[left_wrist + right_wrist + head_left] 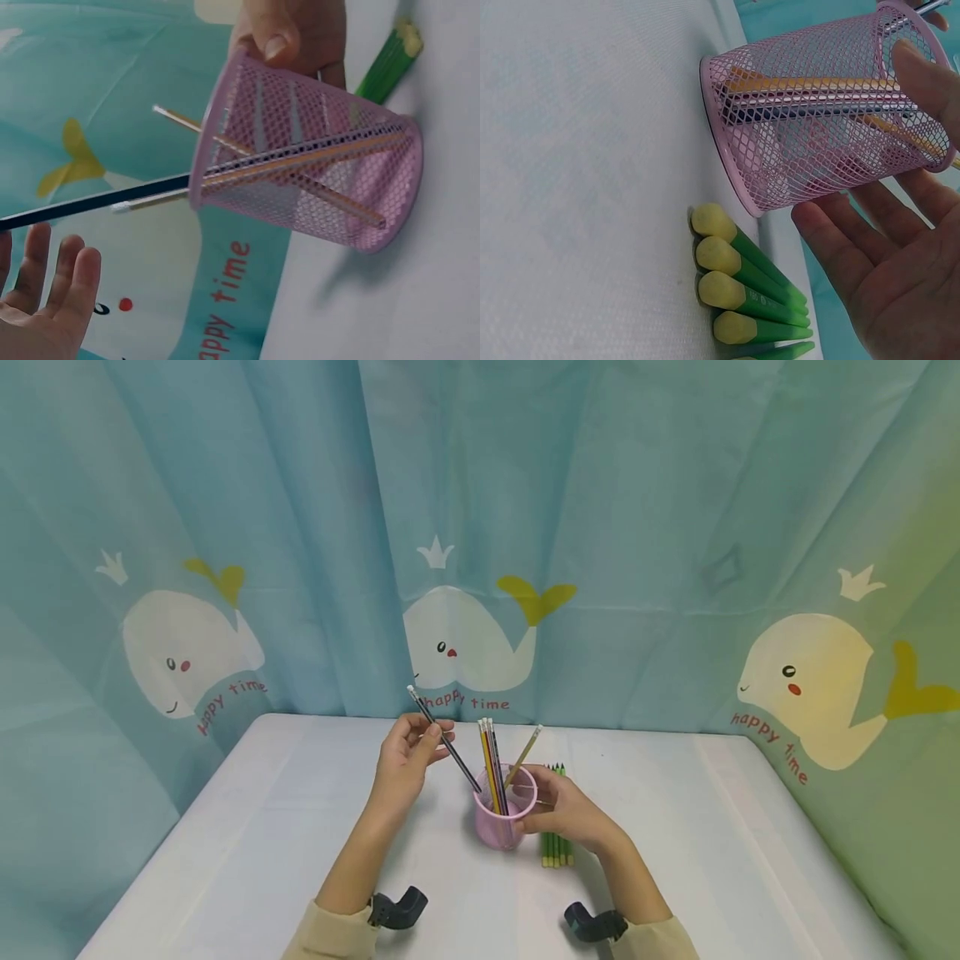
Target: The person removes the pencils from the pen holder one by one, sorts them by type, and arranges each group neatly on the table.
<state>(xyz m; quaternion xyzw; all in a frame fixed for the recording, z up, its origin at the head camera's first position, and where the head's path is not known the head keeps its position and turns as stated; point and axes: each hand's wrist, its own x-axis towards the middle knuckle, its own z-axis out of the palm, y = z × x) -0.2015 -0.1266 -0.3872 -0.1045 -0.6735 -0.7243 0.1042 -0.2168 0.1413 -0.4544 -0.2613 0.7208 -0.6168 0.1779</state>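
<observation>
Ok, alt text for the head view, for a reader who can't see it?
The left hand holds a dark pencil, its lower end at the rim of a pink cup that the right hand grips; other pencils stand in the cup. Green pencils lie on the white table beside it, before a whale-print curtain.

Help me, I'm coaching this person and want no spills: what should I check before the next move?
1. Slim dark pencil with a white end pinched by the left hand: ok.
2. Pink cylindrical mesh cup held by the right hand: ok.
3. Room left in the cup's mouth: ok, the pencils inside leave gaps.
4. Dark pencil's lower tip past the rim: cannot tell, it shows right at the edge.
5. Cup's base flat on the white table: cannot tell.
6. Green pencils with yellow ends outside the cup: ok, lying beside it.
</observation>
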